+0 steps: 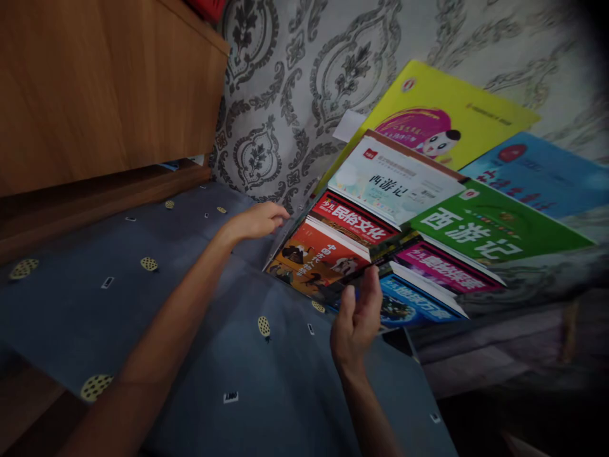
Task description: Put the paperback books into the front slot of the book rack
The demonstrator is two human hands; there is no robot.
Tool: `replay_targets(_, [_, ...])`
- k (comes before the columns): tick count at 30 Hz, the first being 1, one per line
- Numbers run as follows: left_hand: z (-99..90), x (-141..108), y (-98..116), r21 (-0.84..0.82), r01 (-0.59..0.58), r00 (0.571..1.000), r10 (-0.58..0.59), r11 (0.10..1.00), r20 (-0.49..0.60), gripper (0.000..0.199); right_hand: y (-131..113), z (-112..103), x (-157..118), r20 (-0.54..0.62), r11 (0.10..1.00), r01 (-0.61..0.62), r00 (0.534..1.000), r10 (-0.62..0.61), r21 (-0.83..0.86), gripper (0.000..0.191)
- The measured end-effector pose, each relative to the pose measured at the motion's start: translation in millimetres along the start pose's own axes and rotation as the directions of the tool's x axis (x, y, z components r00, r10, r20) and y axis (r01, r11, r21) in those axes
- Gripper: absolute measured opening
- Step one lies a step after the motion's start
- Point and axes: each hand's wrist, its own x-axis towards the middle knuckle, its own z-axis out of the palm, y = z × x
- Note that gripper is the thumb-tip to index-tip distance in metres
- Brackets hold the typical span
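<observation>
Several children's books lie fanned in overlapping rows on a blue-grey bedspread [285,381]. Among them are a red-orange book with painted figures [318,260], a red folk-culture book [354,219], and a white-covered book titled 西游记 [392,178]. Behind these are a green 西游记 book [495,222], a yellow book [442,108], and a blue book [535,174]. My left hand [257,221] is at a thin silver-edged sheet [285,235] beside the stack, fingers together; any grip is unclear. My right hand [356,311], fingers apart and holding nothing, hovers by a blue globe-cover book [413,301].
A wooden cabinet [95,82] stands at upper left, with a red item [204,7] above it. Grey damask wallpaper [295,95] rises behind the books. A magenta book [442,270] lies in the front row. Dim grey ledges [495,349] sit at lower right.
</observation>
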Motion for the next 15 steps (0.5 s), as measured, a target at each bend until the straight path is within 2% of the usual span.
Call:
replay_targets(5, [-4.0, -7.9, 14.0, 0.088, -0.048, 0.998, 0.051, 0.995, -0.033, 0.042, -2.8, -4.7, -26.3, 0.125, 0.987, 0.136, 0.984, -0.126, -0.082, 0.053])
replay_targets(7, [-8.2, -18.6, 30.4, 0.11, -0.134, 0.99, 0.139, 0.985, -0.037, 0.039, -0.2, -4.3, -36.8, 0.186, 0.983, 0.17, 0.97, -0.155, -0.069, 0.051])
replay_targets(11, [-9.7, -62.1, 84.2, 0.216, -0.366, 0.92, 0.387, 0.905, -0.06, 0.032, 8.2, -5.3, -56.9, 0.318, 0.979, 0.198, 0.932, -0.175, -0.041, 0.048])
replay_targets(13, [-1.2, -91.3, 115.2, 0.247, -0.422, 0.898, 0.44, 0.872, -0.018, 0.033, 11.1, -8.3, -65.3, 0.377, 0.978, 0.205, 0.91, -0.174, -0.044, 0.044])
replay_targets(15, [14.7, -118.7, 141.9, 0.295, -0.501, 0.851, 0.525, 0.814, -0.005, 0.033, 12.4, -12.3, -72.3, 0.399, 0.974, 0.223, 0.898, -0.184, -0.052, 0.041])
